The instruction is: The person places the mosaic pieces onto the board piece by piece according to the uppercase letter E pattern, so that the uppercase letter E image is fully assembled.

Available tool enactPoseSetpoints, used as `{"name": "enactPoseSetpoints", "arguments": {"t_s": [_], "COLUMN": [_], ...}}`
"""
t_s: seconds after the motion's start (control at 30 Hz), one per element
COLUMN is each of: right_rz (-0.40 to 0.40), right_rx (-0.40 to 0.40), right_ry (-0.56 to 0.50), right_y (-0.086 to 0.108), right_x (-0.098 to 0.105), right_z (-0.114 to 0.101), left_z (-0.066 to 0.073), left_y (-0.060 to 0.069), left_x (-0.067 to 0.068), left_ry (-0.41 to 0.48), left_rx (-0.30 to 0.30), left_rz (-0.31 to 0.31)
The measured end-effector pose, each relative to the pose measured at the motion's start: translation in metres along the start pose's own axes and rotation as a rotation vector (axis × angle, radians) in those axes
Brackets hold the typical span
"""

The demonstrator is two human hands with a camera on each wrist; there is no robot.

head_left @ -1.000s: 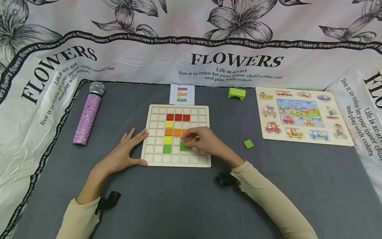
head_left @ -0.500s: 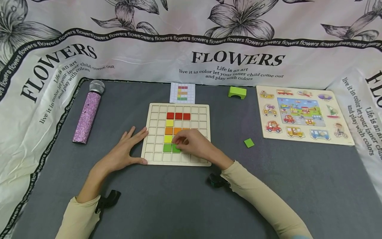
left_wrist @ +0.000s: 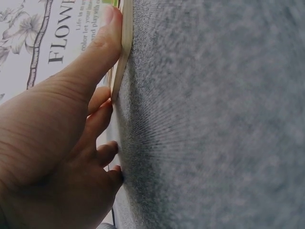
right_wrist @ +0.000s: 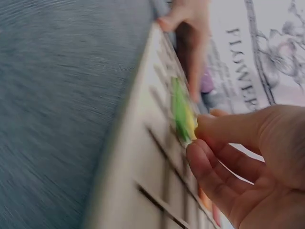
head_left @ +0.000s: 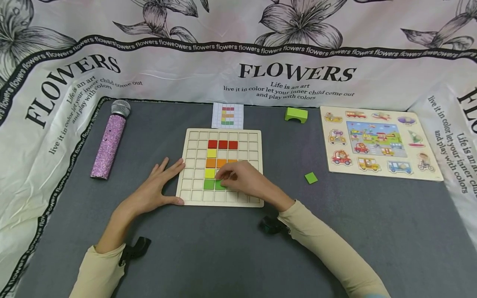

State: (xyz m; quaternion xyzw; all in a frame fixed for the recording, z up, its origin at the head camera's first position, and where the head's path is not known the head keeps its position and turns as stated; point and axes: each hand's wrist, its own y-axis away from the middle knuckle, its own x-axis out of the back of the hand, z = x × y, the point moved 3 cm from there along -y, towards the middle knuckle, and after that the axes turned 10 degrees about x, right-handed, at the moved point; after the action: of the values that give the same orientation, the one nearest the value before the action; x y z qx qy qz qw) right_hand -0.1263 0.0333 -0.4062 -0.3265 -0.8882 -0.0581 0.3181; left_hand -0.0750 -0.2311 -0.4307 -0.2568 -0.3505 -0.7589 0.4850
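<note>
The light wooden grid board [head_left: 193,198] lies on the grey cloth. Three red tiles [head_left: 222,145] line one row; yellow tiles [head_left: 211,153], orange tiles [head_left: 210,163] and a green tile [head_left: 209,184] sit in cells below. My right hand [head_left: 244,179] pinches a second green tile [head_left: 219,186] between thumb and finger, at the cell just right of the first. My left hand [head_left: 149,191] lies spread against the board's left side; in the left wrist view its thumb [left_wrist: 102,45] touches the board's edge [left_wrist: 125,62]. Part of the orange row is hidden behind my right hand.
A pattern card [head_left: 227,116] stands behind the board. One loose green tile [head_left: 311,178] lies to the right, with a green arch block [head_left: 296,116] further back. A picture puzzle board [head_left: 384,167] is at far right, a pink glittery microphone [head_left: 109,147] at left.
My right hand has moved left with the green tile, bringing it beside the first green one; over the last half second it barely shifts. The left hand stays put.
</note>
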Motion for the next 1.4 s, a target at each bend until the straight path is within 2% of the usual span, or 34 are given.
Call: {"name": "enactPoseSetpoints", "arguments": {"t_s": [0.2, 0.53, 0.73, 0.83, 1.0, 1.23, 1.4], "right_rz": [0.021, 0.138, 0.126, 0.089, 0.019, 0.038, 0.043], "right_rx": [-0.009, -0.116, -0.186, -0.201, -0.220, -0.180, -0.189], "right_ry": [0.010, 0.112, 0.230, 0.277, 0.282, 0.284, 0.294], "right_y": [0.017, 0.090, 0.130, 0.143, 0.154, 0.154, 0.149], "right_x": [0.034, 0.099, 0.128, 0.134, 0.132, 0.126, 0.125], "right_z": [0.003, 0.036, 0.046, 0.049, 0.059, 0.064, 0.064], "left_z": [0.001, 0.002, 0.002, 0.003, 0.003, 0.003, 0.003], "left_y": [0.000, 0.002, 0.001, 0.001, 0.001, 0.001, 0.001], "left_x": [0.001, 0.001, 0.001, 0.001, 0.001, 0.001, 0.001], "left_ry": [-0.004, 0.004, 0.005, 0.009, 0.013, 0.014, 0.012], "left_rx": [0.004, 0.002, -0.002, 0.001, 0.005, 0.001, 0.006], "left_rz": [0.002, -0.003, 0.003, 0.002, -0.001, -0.001, -0.002]}}
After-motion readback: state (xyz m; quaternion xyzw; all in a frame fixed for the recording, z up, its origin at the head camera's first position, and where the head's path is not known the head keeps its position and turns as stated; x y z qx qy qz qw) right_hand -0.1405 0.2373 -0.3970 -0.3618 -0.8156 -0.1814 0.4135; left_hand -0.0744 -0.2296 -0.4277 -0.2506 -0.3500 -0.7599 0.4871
